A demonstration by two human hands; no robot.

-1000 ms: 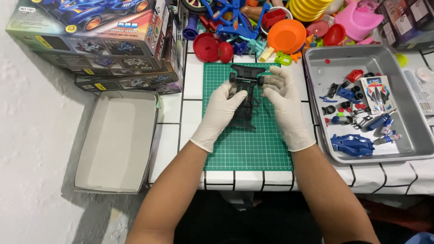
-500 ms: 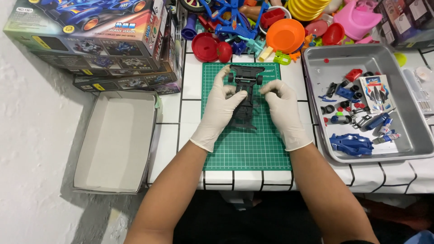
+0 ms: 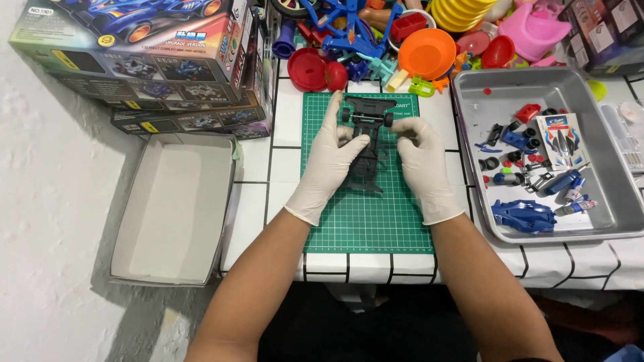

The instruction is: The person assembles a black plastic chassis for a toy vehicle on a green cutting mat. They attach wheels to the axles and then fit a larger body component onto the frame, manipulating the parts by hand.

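two gloved hands meet over one black toy car chassis [image 3: 367, 144], which lies lengthwise on the single green cutting mat [image 3: 365, 214] at the middle of the white tiled table [image 3: 282, 167]. the left hand [image 3: 332, 157] has its fingers curled narrowly around the chassis's left edge, and the right hand [image 3: 419, 161] pinches the right edge beside the far axle, where two small black wheels show. one empty white box tray [image 3: 174, 208] sits left of the mat, hanging past the table edge. behind it, two printed kit boxes [image 3: 154, 60] are stacked. one grey metal tray [image 3: 604, 208] stands to the right, holding one blue car body shell [image 3: 523, 214], one sticker sheet [image 3: 562, 139] and many small loose parts; they are too small to count surely, perhaps a dozen or more. beyond the mat lies a heap of bright plastic toys, among them one orange bowl [image 3: 426, 52] and two red round pieces [image 3: 315, 70].

compared with half a second ago, the hands and chassis sit in nearly the same place; the left hand's fingers now reach further up toward the far axle, and everything else is unmoved.
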